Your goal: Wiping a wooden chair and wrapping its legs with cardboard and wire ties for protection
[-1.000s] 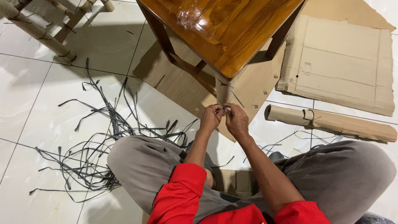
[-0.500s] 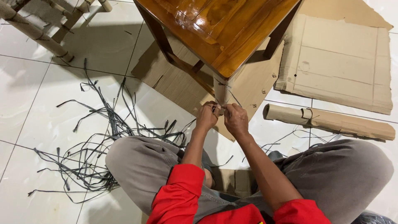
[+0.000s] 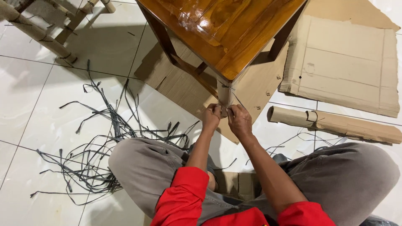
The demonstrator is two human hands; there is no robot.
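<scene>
At the near corner of the wooden table (image 3: pixel 226 37), our left hand (image 3: pixel 212 117) and right hand (image 3: pixel 239 121) pinch the strap (image 3: pixel 228 90) around the cardboard-wrapped leg (image 3: pixel 224 94); a hard tug could snap it or tear the wrap.

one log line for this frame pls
left hand: on wrapped table leg | right hand: same leg, pinching strap | floor: loose grey straps, cardboard roll

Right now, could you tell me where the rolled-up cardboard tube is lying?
In the head view, the rolled cardboard tube lies on the white floor tiles at the right, just below the flat cardboard sheet and right of the right hand.
</scene>
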